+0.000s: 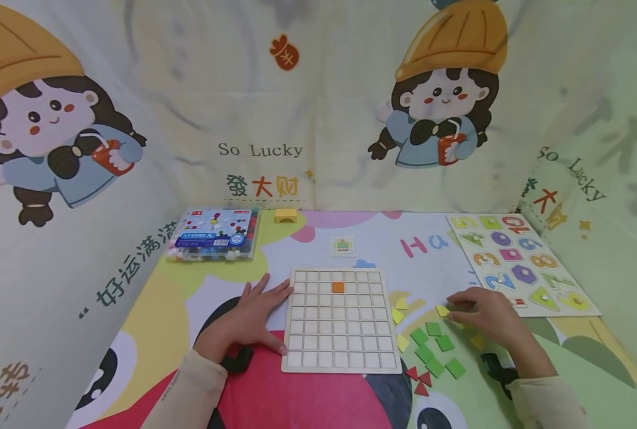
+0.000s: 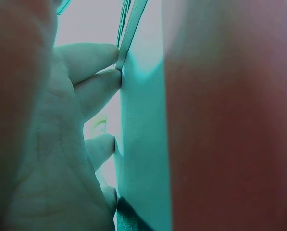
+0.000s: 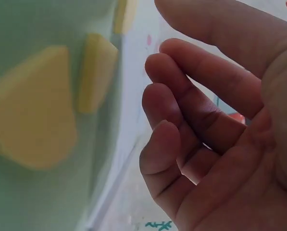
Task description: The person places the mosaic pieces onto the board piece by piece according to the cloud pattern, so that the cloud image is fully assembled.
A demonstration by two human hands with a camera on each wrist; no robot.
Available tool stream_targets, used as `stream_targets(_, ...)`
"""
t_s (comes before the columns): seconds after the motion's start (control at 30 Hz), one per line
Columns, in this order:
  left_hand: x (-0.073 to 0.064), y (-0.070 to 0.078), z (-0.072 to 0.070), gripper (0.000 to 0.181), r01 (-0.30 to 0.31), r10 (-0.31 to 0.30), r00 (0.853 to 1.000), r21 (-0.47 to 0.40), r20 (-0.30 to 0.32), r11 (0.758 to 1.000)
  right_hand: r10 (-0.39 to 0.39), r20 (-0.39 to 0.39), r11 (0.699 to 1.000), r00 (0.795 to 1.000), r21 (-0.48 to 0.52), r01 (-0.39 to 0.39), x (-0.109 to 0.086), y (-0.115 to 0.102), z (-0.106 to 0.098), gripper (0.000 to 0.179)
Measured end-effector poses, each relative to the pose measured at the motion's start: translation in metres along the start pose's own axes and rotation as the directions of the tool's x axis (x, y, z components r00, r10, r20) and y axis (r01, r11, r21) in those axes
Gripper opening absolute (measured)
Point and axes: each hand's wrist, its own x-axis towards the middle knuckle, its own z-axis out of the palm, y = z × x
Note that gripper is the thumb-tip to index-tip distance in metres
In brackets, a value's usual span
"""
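My left hand [image 1: 248,316] lies with its fingers spread along the left edge of a wooden grid board [image 1: 342,370], the fingertips and thumb touching its frame. One orange square tile [image 1: 338,287] sits in the board's second row from the top. To the right, my right hand [image 1: 487,316] hovers low over the table with loosely bent fingers. Its fingertips are right beside a yellow rounded piece [image 1: 442,311]. In the right wrist view nothing shows between thumb and fingers, and another yellow piece [image 3: 37,108] lies on the table beside them.
Green square tiles [image 1: 423,354], red triangles [image 1: 420,388] and yellow pieces [image 1: 402,342] lie right of the board. Behind it is a small pattern card [image 1: 342,246]. A boxed set [image 1: 213,233] and yellow block [image 1: 286,215] stand at the back, a number puzzle board [image 1: 565,305] at right.
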Motion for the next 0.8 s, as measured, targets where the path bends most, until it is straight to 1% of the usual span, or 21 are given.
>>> stream_targets(0.13, -0.001, -0.001, 0.0, 0.127, -0.001, 0.001, 1.0, -0.003, 0.003, 1.0, -0.06, 0.013, 0.998, 0.998, -0.016, 0.061, 0.003, 0.0, 0.009, 0.036)
stream_targets(0.27, -0.003, -0.002, -0.002, 0.127, -0.007, 0.007, 1.0, -0.006, 0.003, 1.0, -0.084, 0.009, 0.996, 0.996, -0.037, 0.085, 0.005, -0.003, 0.013, 0.036)
stream_targets(0.4, -0.003, -0.004, -0.003, 0.126, -0.009, 0.009, 1.0, -0.005, 0.0, 1.0, -0.073, 0.007, 0.997, 0.997, -0.033, 0.073, 0.008, -0.005, 0.016, 0.034)
stream_targets(0.5, -0.003, -0.005, -0.004, 0.127, -0.011, 0.011, 1.0, -0.002, 0.0, 1.0, -0.044, 0.01, 0.998, 0.999, -0.033, 0.044, 0.008, -0.006, 0.017, 0.033)
stream_targets(0.6, -0.002, -0.005, -0.004, 0.127, -0.016, 0.016, 1.0, 0.002, 0.0, 1.0, -0.037, 0.01, 0.999, 0.999, -0.032, 0.037, 0.008, -0.006, 0.017, 0.033)
stream_targets(0.8, -0.001, -0.002, -0.004, 0.127, -0.019, 0.019, 1.0, -0.003, 0.011, 1.0, -0.02, 0.005, 1.0, 1.0, -0.022, 0.02, 0.004, -0.004, 0.018, 0.029)
